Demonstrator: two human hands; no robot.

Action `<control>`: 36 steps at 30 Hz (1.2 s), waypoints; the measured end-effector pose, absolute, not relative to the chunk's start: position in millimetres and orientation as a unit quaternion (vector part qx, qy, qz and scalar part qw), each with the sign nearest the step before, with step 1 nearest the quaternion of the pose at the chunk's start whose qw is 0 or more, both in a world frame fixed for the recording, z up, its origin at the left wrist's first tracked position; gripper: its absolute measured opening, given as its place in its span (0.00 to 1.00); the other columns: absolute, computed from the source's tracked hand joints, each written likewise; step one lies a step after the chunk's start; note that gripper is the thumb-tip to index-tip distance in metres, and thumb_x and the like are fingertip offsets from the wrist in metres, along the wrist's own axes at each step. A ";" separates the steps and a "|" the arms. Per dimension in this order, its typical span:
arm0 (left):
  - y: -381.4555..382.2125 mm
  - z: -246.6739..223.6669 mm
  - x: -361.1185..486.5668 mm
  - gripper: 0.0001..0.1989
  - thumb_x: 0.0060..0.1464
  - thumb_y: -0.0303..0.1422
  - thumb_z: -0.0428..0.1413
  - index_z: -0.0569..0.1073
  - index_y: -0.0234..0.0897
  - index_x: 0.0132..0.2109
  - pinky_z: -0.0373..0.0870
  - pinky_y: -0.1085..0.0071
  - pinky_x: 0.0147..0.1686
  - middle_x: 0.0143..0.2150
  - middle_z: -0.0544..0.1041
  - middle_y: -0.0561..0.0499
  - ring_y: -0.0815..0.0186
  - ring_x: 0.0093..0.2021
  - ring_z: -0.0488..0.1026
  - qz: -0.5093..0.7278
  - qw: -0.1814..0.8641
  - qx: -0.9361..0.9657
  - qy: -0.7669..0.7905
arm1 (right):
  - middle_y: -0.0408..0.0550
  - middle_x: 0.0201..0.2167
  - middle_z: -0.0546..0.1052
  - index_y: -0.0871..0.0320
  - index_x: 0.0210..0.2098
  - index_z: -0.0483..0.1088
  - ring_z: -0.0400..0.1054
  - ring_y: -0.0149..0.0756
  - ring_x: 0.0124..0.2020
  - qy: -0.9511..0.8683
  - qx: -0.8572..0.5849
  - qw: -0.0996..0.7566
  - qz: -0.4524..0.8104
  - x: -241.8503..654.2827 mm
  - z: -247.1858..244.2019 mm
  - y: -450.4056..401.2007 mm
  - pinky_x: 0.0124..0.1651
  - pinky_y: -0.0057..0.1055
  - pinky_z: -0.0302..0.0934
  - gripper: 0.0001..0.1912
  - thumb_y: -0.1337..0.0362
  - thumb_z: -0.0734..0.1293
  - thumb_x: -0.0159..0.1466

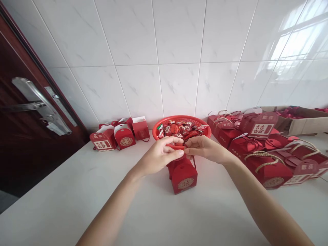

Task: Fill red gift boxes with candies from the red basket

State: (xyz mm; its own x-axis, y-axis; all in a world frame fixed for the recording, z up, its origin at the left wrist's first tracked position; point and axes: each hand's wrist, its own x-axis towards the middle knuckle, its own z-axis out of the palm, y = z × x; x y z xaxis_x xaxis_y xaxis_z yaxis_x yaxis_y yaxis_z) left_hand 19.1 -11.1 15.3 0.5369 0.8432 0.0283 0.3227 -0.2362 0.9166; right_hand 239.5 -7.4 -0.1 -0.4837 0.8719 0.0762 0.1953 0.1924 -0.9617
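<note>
A small red gift box (185,176) with a round gold emblem stands on the white table (164,218), in front of a red basket (208,131) of wrapped candies (186,128). Just above the box, my left hand (164,153) and my right hand (203,148) meet with bent fingers. Both are closed at the fingertips on something too small to make out. A dark red cord (194,162) hangs at the box's right side, below my right hand. My fingers hide the top of the box and the basket's near rim.
Several red boxes (104,139) stand at the left near the tiled wall (135,85). Many more red boxes (261,130), some with rope handles, are piled at the right. Behind them sits a cardboard tray (307,124) with red items. A brown door (23,136) is at the far left.
</note>
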 end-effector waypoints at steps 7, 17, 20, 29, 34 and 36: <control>-17.1 21.2 18.5 0.24 0.59 0.41 0.60 0.70 0.38 0.60 0.71 0.56 0.58 0.50 0.79 0.46 0.56 0.54 0.76 0.342 0.564 0.690 0.297 | 0.46 0.30 0.77 0.60 0.33 0.73 0.69 0.33 0.32 -0.714 -0.421 0.327 0.454 232.9 4.2 -13.3 0.35 0.29 0.62 0.15 0.53 0.72 0.61; -26.2 14.8 33.1 0.24 0.58 0.35 0.58 0.69 0.42 0.61 0.74 0.56 0.57 0.65 0.68 0.45 0.51 0.63 0.68 0.360 0.481 0.741 0.299 | 0.44 0.28 0.76 0.59 0.34 0.71 0.69 0.34 0.30 -0.691 -0.456 0.360 0.430 224.8 4.5 -19.9 0.31 0.29 0.60 0.11 0.57 0.70 0.60; -25.1 10.5 33.9 0.24 0.56 0.31 0.58 0.68 0.43 0.60 0.75 0.59 0.57 0.66 0.66 0.45 0.53 0.63 0.69 0.372 0.452 0.755 0.296 | 0.47 0.28 0.78 0.59 0.35 0.71 0.73 0.36 0.31 -0.670 -0.459 0.370 0.452 222.5 6.2 -21.9 0.33 0.30 0.65 0.07 0.62 0.69 0.61; -18.8 2.3 32.4 0.23 0.57 0.29 0.54 0.70 0.43 0.60 0.73 0.58 0.60 0.66 0.67 0.48 0.55 0.61 0.71 0.352 0.256 0.834 0.341 | 0.44 0.22 0.77 0.58 0.25 0.69 0.73 0.35 0.27 -0.683 -0.487 0.354 0.414 225.2 -3.3 -16.6 0.30 0.29 0.65 0.05 0.70 0.66 0.57; -16.7 -4.0 37.3 0.30 0.54 0.41 0.62 0.65 0.42 0.63 0.68 0.55 0.60 0.66 0.66 0.44 0.50 0.64 0.65 0.261 0.198 0.850 0.411 | 0.42 0.21 0.74 0.57 0.22 0.64 0.69 0.32 0.25 -0.691 -0.512 0.357 0.364 225.2 -4.2 -15.8 0.26 0.27 0.59 0.07 0.68 0.66 0.55; -16.2 -8.4 40.9 0.27 0.54 0.43 0.61 0.68 0.41 0.58 0.72 0.56 0.54 0.60 0.69 0.43 0.49 0.59 0.69 0.209 0.213 0.846 0.442 | 0.41 0.21 0.72 0.57 0.22 0.63 0.67 0.31 0.24 -0.694 -0.507 0.360 0.362 225.3 -5.2 -14.9 0.26 0.27 0.56 0.07 0.67 0.66 0.54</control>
State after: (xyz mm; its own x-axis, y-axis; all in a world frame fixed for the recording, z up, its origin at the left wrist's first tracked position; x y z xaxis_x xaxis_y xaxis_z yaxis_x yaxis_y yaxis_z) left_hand 40.9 -16.2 -8.4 0.5219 0.8371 0.1642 0.6592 -0.5179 0.5451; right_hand 225.3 -14.9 -5.2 -0.2262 0.9650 0.1324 0.4442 0.2232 -0.8677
